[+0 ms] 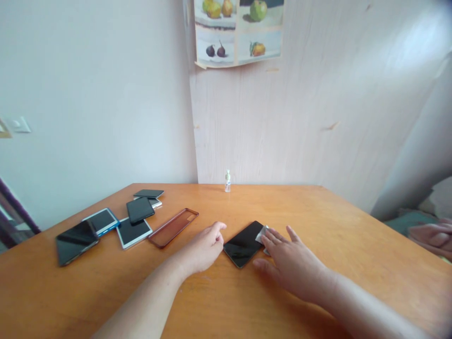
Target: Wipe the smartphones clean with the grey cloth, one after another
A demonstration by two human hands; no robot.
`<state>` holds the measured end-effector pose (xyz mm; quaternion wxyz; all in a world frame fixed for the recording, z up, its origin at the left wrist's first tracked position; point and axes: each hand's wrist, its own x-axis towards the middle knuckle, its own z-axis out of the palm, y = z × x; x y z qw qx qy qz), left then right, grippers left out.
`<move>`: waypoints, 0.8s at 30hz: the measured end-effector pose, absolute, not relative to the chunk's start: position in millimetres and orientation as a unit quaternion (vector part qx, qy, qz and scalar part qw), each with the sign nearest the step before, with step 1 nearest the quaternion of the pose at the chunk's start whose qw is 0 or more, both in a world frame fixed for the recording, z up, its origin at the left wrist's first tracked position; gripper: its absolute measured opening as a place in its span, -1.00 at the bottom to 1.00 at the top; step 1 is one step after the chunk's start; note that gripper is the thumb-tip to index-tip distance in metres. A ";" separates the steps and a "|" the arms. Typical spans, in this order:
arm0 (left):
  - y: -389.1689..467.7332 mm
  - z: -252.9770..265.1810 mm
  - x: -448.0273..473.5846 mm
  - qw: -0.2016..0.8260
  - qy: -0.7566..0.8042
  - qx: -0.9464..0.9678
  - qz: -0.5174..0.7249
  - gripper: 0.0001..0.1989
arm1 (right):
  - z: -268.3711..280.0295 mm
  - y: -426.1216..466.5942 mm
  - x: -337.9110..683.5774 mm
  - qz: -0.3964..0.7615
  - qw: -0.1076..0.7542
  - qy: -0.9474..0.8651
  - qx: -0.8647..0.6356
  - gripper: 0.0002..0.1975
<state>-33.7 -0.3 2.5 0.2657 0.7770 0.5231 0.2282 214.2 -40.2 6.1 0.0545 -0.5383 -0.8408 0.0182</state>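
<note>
A dark smartphone (pixel 243 244) lies screen up and slanted on the wooden table, between both hands. At its left edge rests my left hand (pixel 208 245), index finger stretched out and the others loosely curled; whether it touches the phone is unclear. My right hand (pixel 287 259) reaches over the phone's right edge with its fingers spread and extended. Under those fingertips, a crumpled white tissue (pixel 262 233) is pressed against the phone's right side. A reddish-brown see-through phone case (pixel 173 229) lies left of my left hand.
Several phones and tablets lie at the left, some overlapping, among them a white-framed one (pixel 133 231) and a large dark one (pixel 76 242). A small clear pump bottle (pixel 228 181) stands at the table's (pixel 282 200) back edge. Another person's hand (pixel 432 236) shows at far right.
</note>
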 end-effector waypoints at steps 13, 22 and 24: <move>-1.6 2.9 -32.4 0.263 0.521 0.776 0.238 -0.67 | 20.1 -53.5 206.3 0.095 0.051 -0.882 -0.458 -0.33; -2.7 3.1 -31.4 0.256 0.519 0.778 0.246 -0.67 | 18.3 -48.7 203.0 0.080 0.051 -0.887 -0.452 -0.34; -2.3 2.6 -31.3 0.254 0.518 0.781 0.240 -0.67 | 22.7 -58.0 195.4 0.128 0.049 -0.915 -0.380 -0.30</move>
